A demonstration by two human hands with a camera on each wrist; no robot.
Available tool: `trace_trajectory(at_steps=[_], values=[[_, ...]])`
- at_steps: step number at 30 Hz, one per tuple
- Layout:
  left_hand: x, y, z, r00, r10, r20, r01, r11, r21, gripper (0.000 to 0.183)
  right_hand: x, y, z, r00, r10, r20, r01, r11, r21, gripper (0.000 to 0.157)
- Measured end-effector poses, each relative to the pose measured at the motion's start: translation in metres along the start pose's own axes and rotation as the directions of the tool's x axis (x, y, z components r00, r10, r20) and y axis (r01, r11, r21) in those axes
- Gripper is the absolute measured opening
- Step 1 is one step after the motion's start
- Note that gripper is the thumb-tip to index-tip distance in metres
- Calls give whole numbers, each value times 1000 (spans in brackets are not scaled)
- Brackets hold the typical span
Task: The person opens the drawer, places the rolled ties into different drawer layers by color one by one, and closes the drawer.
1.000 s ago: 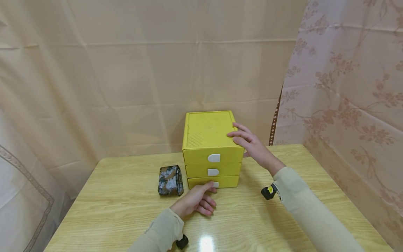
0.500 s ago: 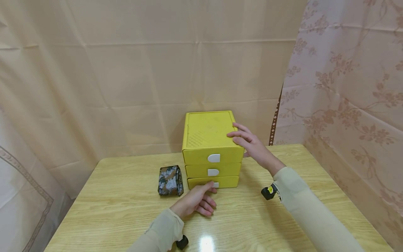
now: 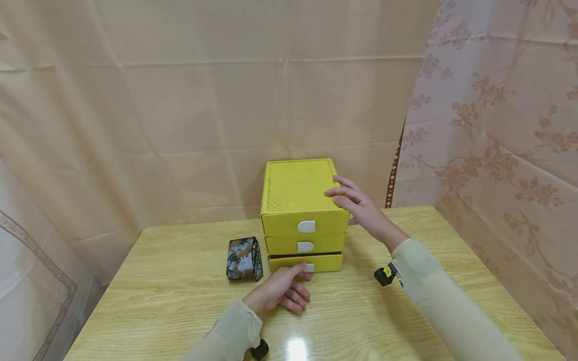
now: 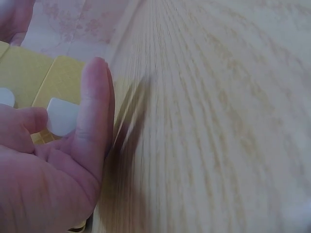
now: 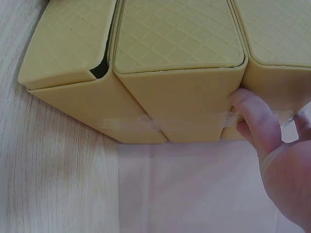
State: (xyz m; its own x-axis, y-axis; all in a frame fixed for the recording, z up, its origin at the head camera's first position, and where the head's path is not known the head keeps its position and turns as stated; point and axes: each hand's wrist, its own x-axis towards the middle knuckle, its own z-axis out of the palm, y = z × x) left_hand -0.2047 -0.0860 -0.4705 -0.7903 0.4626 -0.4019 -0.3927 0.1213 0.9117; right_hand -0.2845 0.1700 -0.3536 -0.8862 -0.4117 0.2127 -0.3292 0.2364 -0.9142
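Yellow drawer unit [image 3: 295,198] is stood on surface [image 3: 180,306], just R of folded camo item [image 3: 243,258]; btm drawer [image 3: 328,263] is seen slightly ajar. White tab [image 3: 309,267] is apparently pinched by L hand [image 3: 282,289], other fingers loose. Unit's top R edge is pressed by R hand [image 3: 361,208], fingers spread, nothing gripped. Plastic is judged light, stiff, smooth, approx. slip-prone; drawer best held at tab, unit braced.

Left hand [image 3: 278,290] low (thumb [image 3: 294,269] uppermost), right hand [image 3: 364,209] higher.

Sleeves [image 3: 451,301]: pale beige | left camera [image 3: 259,349]: black | right camera [image 3: 383,277]: black, yellow patch [image 3: 387,271]
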Motion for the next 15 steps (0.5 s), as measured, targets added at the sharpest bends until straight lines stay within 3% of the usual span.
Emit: trace_trajectory(at_steps=[9, 15], values=[[-6, -2, 0, 999, -10, 39, 10, 1000, 0, 66, 0, -2, 0, 1000, 0, 15, 0, 999, 34, 36], [-10, -4, 1, 999, -11, 49, 12, 1000, -2, 63, -7, -20, 3, 1000, 0, 25, -1, 999, 42, 36]])
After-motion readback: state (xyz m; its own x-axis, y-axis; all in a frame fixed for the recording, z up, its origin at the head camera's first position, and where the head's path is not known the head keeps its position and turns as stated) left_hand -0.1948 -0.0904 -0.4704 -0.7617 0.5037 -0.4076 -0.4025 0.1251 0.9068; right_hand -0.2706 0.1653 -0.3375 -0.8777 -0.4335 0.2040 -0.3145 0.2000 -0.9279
